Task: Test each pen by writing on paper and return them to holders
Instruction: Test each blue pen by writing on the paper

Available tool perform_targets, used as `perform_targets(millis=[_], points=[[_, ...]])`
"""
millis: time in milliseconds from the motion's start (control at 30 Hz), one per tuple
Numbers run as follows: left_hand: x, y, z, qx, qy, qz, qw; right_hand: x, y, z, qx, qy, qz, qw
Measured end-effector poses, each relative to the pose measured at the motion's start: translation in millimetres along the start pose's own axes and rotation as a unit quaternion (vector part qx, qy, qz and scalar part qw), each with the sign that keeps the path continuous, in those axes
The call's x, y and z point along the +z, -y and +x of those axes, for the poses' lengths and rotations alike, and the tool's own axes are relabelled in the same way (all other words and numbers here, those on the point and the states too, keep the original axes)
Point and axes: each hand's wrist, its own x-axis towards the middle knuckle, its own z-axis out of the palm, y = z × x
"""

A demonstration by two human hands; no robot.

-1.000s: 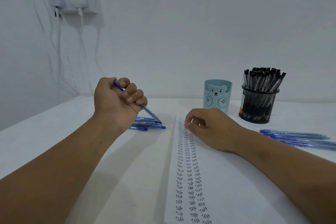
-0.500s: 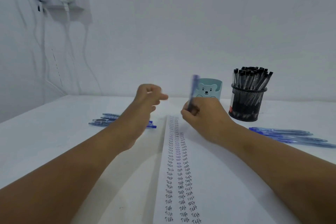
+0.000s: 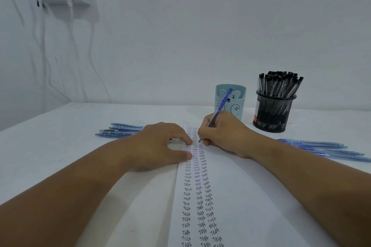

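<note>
- The blue pen (image 3: 217, 114) has passed from the left hand to the right hand (image 3: 224, 134) within the last second; the right fingers now pinch it in a writing grip.
- The pen tip touches the paper (image 3: 251, 196) at the far end of the third column of "Test" words, where the hand was resting bare a second ago.
- The left hand (image 3: 160, 144), which let go of the pen, now lies flat with fingers spread, pressing the left edge of the paper onto the table (image 3: 60, 146).
- Judgement: the step in hand is the writing test of this pen; return to a holder is not yet done.
- The bear cup (image 3: 239, 96) stands just behind the right hand; the mesh holder (image 3: 275, 114) of black pens stands beside it.
- Loose blue pens lie to the left (image 3: 118, 132) and to the right (image 3: 321, 148) of the paper.
</note>
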Motion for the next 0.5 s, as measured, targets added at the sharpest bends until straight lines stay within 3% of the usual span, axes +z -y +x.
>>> perform_targets(millis=[300,500], points=[[0.0,-0.2,0.3,0.006,0.003,0.003,1.000,1.1,3.3,-2.9,-0.026,-0.004,-0.056,0.998],[0.9,2.2,1.4,0.013,-0.002,-0.007,1.000,1.2,1.2,-1.2,-0.023,-0.001,-0.034,0.999]])
